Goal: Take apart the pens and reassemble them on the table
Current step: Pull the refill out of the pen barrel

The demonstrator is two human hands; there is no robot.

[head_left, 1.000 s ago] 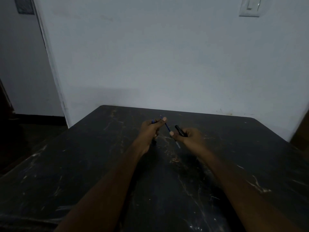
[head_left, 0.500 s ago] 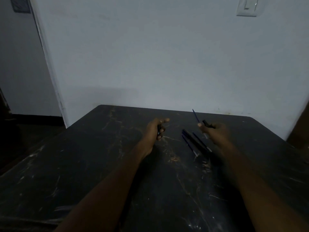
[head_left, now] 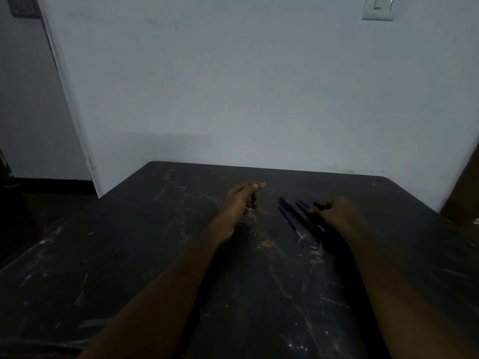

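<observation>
Pens (head_left: 294, 216): dark parts lie loose side by side toward the table's (head_left: 129, 255) far edge, right of centre. Left hand (head_left: 239, 200) pinches a short blue-tipped piece (head_left: 253, 199); right hand (head_left: 334, 213) grips a black piece (head_left: 318, 205), just beside the loose parts. Disassembly looks under way; reassembly remains.

Two hands (head_left: 239, 200), about three loose pen parts (head_left: 290, 216) on one table (head_left: 129, 255), count uncertain in the dark

Dim room: scratched dark table (head_left: 129, 255), pale wall (head_left: 259, 86), light switch (head_left: 378, 7).
</observation>
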